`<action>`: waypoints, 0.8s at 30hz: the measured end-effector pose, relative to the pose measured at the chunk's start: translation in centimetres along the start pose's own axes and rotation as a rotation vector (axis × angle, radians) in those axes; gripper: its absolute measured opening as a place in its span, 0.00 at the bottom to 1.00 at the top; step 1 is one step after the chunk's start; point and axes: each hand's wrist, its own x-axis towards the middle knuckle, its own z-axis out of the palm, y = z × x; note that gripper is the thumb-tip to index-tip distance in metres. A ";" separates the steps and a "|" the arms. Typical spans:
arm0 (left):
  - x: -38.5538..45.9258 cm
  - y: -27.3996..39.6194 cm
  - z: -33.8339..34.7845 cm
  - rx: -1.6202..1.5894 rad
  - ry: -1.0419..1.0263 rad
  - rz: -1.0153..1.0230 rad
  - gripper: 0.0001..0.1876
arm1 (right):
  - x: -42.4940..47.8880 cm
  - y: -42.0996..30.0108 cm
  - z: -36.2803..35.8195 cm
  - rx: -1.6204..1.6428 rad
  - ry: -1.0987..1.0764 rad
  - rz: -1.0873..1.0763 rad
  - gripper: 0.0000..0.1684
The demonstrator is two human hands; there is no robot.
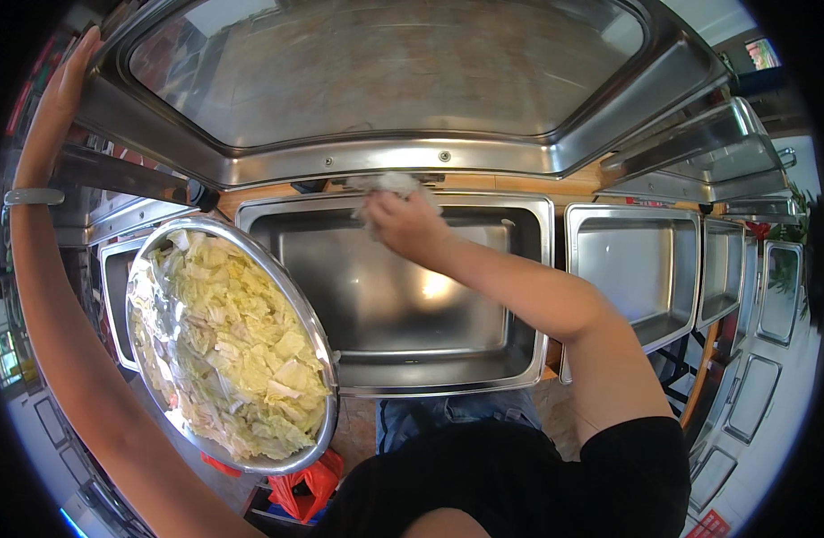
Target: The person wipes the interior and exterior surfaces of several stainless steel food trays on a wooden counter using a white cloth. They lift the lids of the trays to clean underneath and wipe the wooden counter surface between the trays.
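My right hand is closed on a crumpled white wipe, pressed to the back rim of a large rectangular steel pan. The pan's inside shows bare, shiny metal. Above it stands the raised chafing dish lid, steel with a large clear window. My left arm reaches up the left side, and my left hand holds the lid's left edge, its fingertips partly hidden. Left of the pan, a round metal bowl heaped with cut napa cabbage sits tilted, overlapping the pan's left rim.
More steel chafing pans stand right of the large one, the nearest pan close beside it. Another raised lid leans over them. Part of a pan shows behind the bowl. A red plastic bag lies below the bowl.
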 end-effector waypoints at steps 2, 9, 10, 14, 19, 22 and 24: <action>0.9 2.2 1.9 -0.095 0.025 -0.037 0.40 | -4.6 3.0 -1.9 -0.072 -0.094 0.079 0.16; 0.1 3.9 2.0 -0.197 0.038 -0.151 0.42 | -16.1 9.6 -6.6 -0.095 -0.342 0.346 0.15; -0.2 4.0 1.2 -0.198 0.038 -0.162 0.42 | -16.5 10.1 -7.1 -0.060 -0.343 0.402 0.12; -0.5 3.5 -0.1 -0.283 0.009 -0.115 0.42 | -15.4 11.2 -10.2 0.162 -0.478 0.624 0.16; 1.9 0.5 0.5 -0.269 -0.059 -0.053 0.41 | -10.7 8.8 -11.4 0.380 0.023 0.800 0.19; 1.0 4.2 0.8 -0.342 -0.069 -0.144 0.41 | -9.1 7.7 -9.2 0.254 0.140 0.534 0.18; -0.4 3.3 -0.7 -0.313 -0.038 -0.157 0.41 | -6.0 6.3 -7.0 0.310 0.163 0.318 0.15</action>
